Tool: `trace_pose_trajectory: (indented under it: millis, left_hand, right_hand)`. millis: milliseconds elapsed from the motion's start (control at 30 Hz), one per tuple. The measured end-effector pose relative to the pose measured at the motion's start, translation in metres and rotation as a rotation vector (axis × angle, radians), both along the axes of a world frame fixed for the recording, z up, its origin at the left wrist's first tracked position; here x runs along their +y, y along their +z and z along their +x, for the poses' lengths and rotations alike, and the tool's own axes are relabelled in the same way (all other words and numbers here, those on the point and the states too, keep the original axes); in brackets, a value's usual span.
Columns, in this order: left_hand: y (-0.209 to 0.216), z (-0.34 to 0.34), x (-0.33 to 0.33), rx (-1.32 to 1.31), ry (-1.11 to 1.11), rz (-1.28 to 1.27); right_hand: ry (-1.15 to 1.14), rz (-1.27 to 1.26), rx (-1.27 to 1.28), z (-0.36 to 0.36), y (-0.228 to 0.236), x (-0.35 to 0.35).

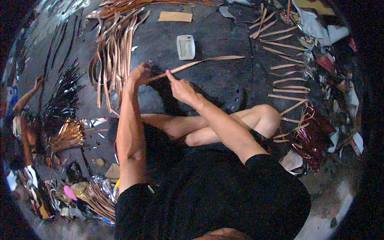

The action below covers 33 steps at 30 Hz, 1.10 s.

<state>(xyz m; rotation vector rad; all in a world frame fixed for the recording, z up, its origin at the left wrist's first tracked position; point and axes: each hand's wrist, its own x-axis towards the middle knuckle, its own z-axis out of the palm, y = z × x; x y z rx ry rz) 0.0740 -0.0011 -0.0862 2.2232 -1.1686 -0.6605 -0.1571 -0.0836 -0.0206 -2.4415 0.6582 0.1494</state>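
Note:
A long tan strip (pixel 186 67), flat like a leather or plastic band, slants up to the right across the dark floor in front of me. My left hand (pixel 140 75) is closed round its near end; the fingers partly hide that end. My right hand (pixel 183 90) is on the same strip further along, its index finger stretched across it and the other fingers curled in. The strip's far part widens and twists, reaching free past both hands. Close to my left hand lies a bundle of similar tan strips (pixel 116 60).
A small whitish plastic tub (pixel 186 47) stands beyond the strip. Single strips (pixel 290 88) lie in a row at right, beside heaped scraps (pixel 336 88). Dark strips (pixel 64 94) lie at left, near another person's arm (pixel 29 98). A tan rectangular piece (pixel 175 16) lies at the back.

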Motion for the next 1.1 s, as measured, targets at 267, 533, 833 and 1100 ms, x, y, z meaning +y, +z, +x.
trace_pose_trajectory:
  millis: [267, 533, 833, 1100]
  left_hand:
    - [0.055, 0.01, 0.01, -0.053, -0.091, 0.084]
    - [0.036, -0.043, -0.01, -0.097, -0.297, -0.003]
    - [0.034, -0.03, -0.007, -0.214, -0.506, -0.042]
    - [0.015, -0.023, -0.003, -0.026, -0.355, 0.071]
  right_hand:
    - [0.09, 0.027, -0.547, 0.073, -0.076, 0.093]
    - [0.016, 0.079, -0.181, -0.011, -0.025, 0.021]
    - [-0.411, 0.038, -0.676, -0.094, -0.033, 0.001]
    - [-0.283, 0.103, -0.666, -0.069, -0.014, 0.005]
